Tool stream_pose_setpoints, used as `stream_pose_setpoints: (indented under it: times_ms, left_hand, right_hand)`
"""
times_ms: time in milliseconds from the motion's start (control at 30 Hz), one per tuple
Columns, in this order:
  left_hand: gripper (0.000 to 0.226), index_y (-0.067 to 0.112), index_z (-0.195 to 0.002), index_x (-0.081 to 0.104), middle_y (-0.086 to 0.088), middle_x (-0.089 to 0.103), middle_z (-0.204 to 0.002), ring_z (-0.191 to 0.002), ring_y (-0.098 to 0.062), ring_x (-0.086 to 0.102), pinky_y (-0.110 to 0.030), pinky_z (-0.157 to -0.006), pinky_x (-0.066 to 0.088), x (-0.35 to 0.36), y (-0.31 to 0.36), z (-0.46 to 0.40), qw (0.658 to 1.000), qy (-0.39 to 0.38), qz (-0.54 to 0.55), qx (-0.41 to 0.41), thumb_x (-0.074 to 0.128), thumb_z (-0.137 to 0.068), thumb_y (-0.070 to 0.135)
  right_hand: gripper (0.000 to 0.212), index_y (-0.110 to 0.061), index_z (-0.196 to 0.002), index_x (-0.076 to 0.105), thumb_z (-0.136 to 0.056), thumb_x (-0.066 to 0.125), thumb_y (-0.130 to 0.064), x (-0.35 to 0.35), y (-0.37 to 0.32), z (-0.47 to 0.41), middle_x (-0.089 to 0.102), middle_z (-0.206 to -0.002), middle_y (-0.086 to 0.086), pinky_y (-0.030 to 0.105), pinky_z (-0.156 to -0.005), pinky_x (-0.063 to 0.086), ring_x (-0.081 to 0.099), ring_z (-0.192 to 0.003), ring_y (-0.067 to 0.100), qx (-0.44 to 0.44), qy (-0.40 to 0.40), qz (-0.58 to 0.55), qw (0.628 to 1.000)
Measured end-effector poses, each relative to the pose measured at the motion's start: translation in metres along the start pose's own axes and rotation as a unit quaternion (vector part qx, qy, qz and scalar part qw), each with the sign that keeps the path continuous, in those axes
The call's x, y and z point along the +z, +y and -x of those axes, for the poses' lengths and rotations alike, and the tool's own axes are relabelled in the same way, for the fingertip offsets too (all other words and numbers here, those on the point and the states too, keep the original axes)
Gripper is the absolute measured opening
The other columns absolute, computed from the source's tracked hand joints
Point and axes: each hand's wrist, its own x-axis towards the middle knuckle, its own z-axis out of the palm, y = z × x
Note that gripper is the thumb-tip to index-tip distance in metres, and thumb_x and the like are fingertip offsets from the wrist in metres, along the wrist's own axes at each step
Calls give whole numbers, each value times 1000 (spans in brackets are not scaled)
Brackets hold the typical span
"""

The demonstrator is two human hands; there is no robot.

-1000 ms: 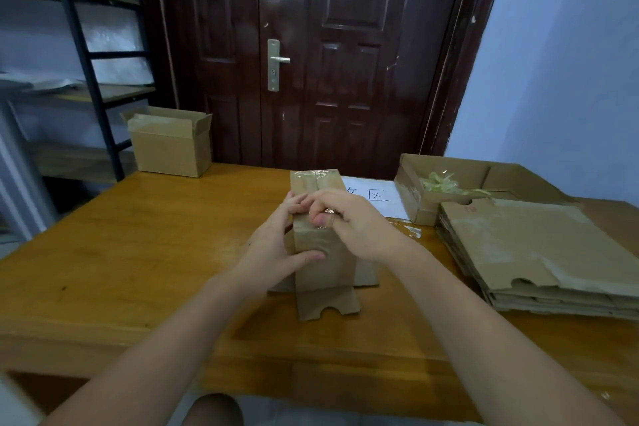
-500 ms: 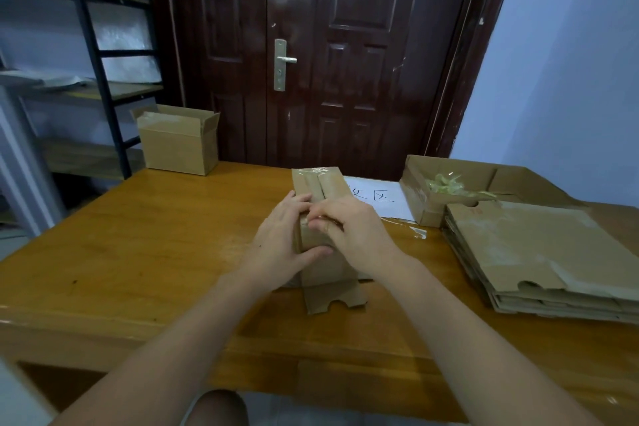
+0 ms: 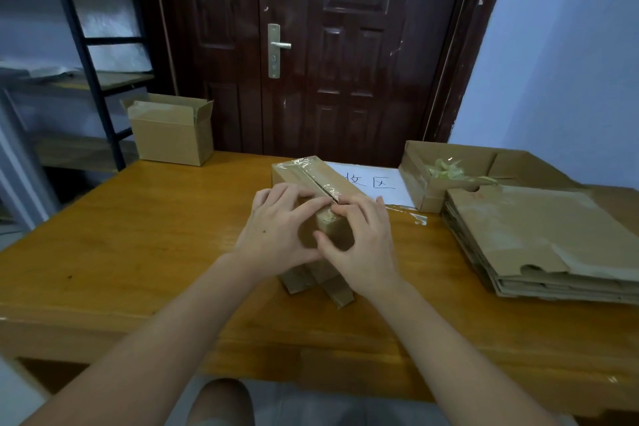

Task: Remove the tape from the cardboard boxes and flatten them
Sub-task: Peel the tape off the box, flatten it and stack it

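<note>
The taped box [image 3: 313,183] stands near the middle of the wooden table [image 3: 138,235], its near end between both hands. Clear tape [image 3: 316,180] runs along the top seam from the far end towards the hands.

The left hand [image 3: 276,232] rests on the box's left side and top, fingers spread and lightly bent, steadying rather than pinching. The right hand [image 3: 359,245] curls round the near corner, fingertips at the seam — whether it has a tape end pinched cannot be told.

Judgement: the step in hand is lifting the tape's near end. Done well, it wants a nail under the edge, a low pull along the seam, and the left hand pressing the box down so that the flaps do not tear.

Containers:
- open tray box [image 3: 428,190], far right: holds a crumpled wad of removed tape [image 3: 446,169].
- open box [image 3: 173,131], far left: contents not visible.
- stack of flattened boxes [image 3: 539,239], right — several already finished.
</note>
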Motion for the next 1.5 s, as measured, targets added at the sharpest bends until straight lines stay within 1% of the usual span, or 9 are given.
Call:
stream_pose_setpoints:
  times_ms: [133, 333, 467, 600, 700, 867, 1067, 1300, 1500]
  left_hand:
    - [77, 24, -140, 63, -1, 59, -134, -131, -22, 49, -42, -114, 34, 4, 1, 3, 999, 2, 37, -6, 58, -86, 79]
    - [84, 22, -143, 59, -3, 53, -144, -145, -25, 39, -49, -124, 29, 11, 3, 7, 997, -5, 78, -19, 61, -84, 81]
    - [84, 24, -145, 56, -2, 51, -146, -148, -25, 34, -47, -123, 29, 13, 2, 9, 996, -13, 82, -29, 62, -83, 81]
    - [85, 27, -146, 54, -1, 48, -147, -148, -24, 33, -46, -122, 32, 15, 0, 8, 996, -8, 88, -26, 61, -83, 83]
    - [87, 30, -148, 51, 1, 45, -149, -150, -23, 30, -51, -120, 34, 17, 1, 9, 995, -13, 90, -33, 59, -82, 86]
    - [94, 31, -148, 46, 3, 42, -151, -151, -22, 27, -44, -122, 28, 20, 3, 11, 995, -11, 87, -40, 58, -77, 91]
    - [92, 32, -148, 46, 4, 42, -150, -151, -22, 26, -42, -122, 27, 23, 2, 10, 996, -12, 83, -39, 60, -77, 90]
    - [91, 32, -148, 45, 4, 41, -150, -151, -22, 26, -42, -120, 25, 23, 4, 10, 995, -13, 84, -50, 64, -76, 85]
    - [87, 31, -148, 44, 4, 40, -152, -151, -22, 26, -42, -120, 26, 21, 7, 11, 995, -11, 84, -58, 61, -80, 83]
  right_hand:
    - [49, -14, -122, 69, -91, 67, -52, -3, 10, 2, 66, -131, 1, 50, -118, 33, 52, -132, 20, -55, -8, 29, 998]
    - [43, -20, -105, 74, -83, 68, -57, -7, 20, -13, 69, -113, -11, 40, -90, 38, 52, -108, 14, -64, -13, 1, 998]
    - [32, -21, -103, 75, -88, 67, -48, -3, 25, -15, 71, -110, -13, 42, -85, 39, 56, -104, 15, -81, -1, -2, 997]
    - [31, -24, -111, 75, -93, 63, -47, -6, 30, -13, 69, -116, -17, 41, -91, 41, 55, -112, 8, -82, 6, -40, 996]
    - [52, -26, -121, 69, -83, 70, -61, -8, 33, -7, 63, -126, -19, 35, -102, 36, 50, -122, 6, -70, -32, -52, 996]
    - [42, -25, -110, 74, -77, 76, -51, -4, 29, -13, 69, -114, -18, 43, -95, 42, 54, -110, 9, -59, -4, -58, 997]
    - [22, -21, -101, 79, -92, 65, -34, -6, 27, -17, 75, -105, -12, 47, -91, 47, 62, -103, 14, -75, 28, -67, 995]
    - [41, -21, -128, 70, -105, 44, -42, -23, 25, -10, 64, -127, -18, 31, -111, 38, 50, -127, 5, -12, -72, -103, 992]
    - [45, -25, -135, 66, -91, 74, -35, -29, 18, -8, 61, -137, -16, 34, -116, 33, 44, -135, 6, -1, -104, -101, 989]
